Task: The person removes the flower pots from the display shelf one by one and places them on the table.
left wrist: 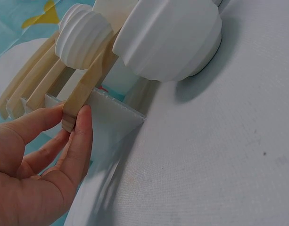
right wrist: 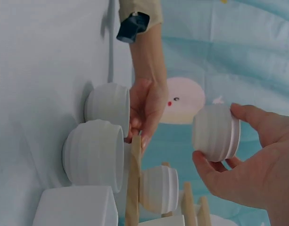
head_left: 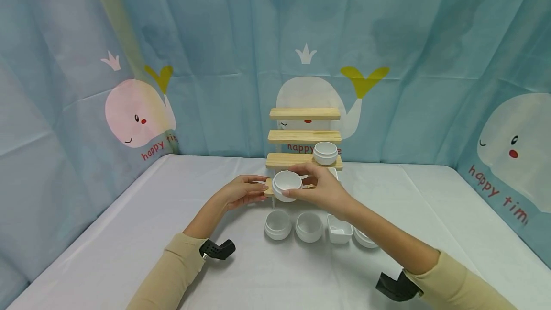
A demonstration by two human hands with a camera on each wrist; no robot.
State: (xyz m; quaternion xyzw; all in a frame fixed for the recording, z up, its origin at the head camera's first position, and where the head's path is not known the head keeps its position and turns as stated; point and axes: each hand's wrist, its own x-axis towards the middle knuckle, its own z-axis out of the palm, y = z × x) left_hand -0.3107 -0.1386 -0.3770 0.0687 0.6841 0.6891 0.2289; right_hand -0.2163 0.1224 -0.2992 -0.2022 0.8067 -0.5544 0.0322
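My left hand (head_left: 245, 191) pinches the left end of the lowest wooden board (left wrist: 87, 84) of a tiered display stand, thumb on one face and fingers on the other. A small white ribbed cup (right wrist: 215, 132) is held between the thumb and fingers of my right hand (head_left: 323, 188). It is above the lowest board, with its mouth facing up. On that board sit another white ribbed cup (right wrist: 158, 188) and a white square dish (head_left: 333, 172); in the head view the held cup and right hand cover much of them.
One white cup (head_left: 325, 153) stands at the right of the second board (head_left: 288, 160); two more boards rise behind. In front of the stand, two round cups (head_left: 277, 225), a square dish (head_left: 340, 229) and a round dish (head_left: 365, 239), partly behind my right forearm, line the white tablecloth (head_left: 267, 276).
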